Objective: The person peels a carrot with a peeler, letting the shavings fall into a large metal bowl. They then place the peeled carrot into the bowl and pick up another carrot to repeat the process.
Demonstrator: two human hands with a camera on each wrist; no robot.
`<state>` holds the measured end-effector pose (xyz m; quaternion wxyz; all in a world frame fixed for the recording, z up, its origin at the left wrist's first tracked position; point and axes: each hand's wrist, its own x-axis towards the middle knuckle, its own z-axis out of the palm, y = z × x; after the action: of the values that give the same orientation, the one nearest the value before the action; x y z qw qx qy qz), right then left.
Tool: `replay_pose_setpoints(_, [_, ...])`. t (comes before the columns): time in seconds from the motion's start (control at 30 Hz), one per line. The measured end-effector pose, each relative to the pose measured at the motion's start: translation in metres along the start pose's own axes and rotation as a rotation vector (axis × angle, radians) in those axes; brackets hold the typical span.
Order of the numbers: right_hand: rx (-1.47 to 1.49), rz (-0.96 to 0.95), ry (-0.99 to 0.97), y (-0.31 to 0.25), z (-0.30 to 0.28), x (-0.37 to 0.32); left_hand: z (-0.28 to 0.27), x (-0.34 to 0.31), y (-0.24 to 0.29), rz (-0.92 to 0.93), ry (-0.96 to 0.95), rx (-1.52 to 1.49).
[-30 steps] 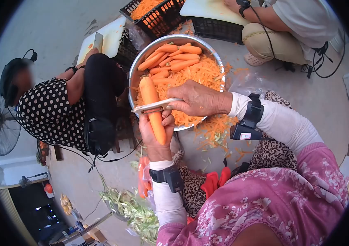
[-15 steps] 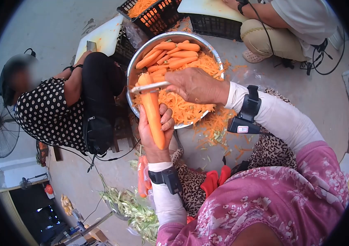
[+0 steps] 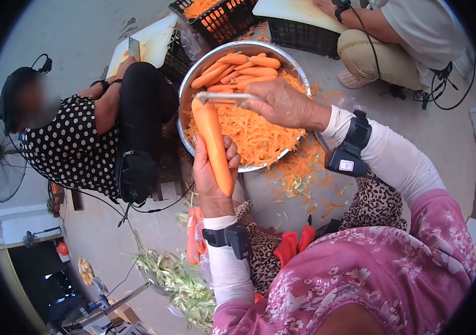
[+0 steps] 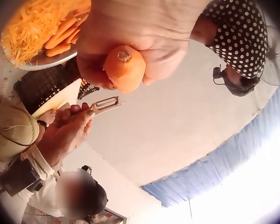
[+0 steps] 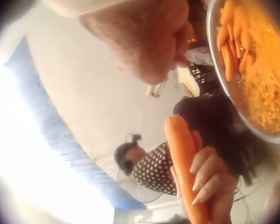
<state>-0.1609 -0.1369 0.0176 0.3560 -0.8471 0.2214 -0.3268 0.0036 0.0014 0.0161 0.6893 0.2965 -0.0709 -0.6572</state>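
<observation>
The carrot (image 3: 213,148) is long, smooth and bright orange, thicker at its far end and tapering toward the near one. It slants lengthwise in the left hand (image 3: 206,188), with a small, rough brownish stub on one end. The peeler (image 3: 224,97), pale with a slotted head, lies roughly crosswise in the right hand (image 3: 291,105), apart from the carrot, near its far end.
</observation>
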Motion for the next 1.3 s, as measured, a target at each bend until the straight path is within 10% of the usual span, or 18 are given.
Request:
replay_pose_setpoints(0.67, [-0.16,0.306,0.087,0.008,-0.001,-0.001,0.012,0.003,-0.013,-0.036,-0.046,0.036])
replay_pose_setpoints(1.07, [-0.017,-0.092,-0.079,-0.009,0.02,-0.02,-0.003,0.002,-0.008,-0.074,-0.083,-0.149])
replay_pose_setpoints(1.3, [-0.293,0.192,-0.097,0.03,0.0,0.007,0.01,-0.002,-0.01,-0.111,-0.189,-0.013])
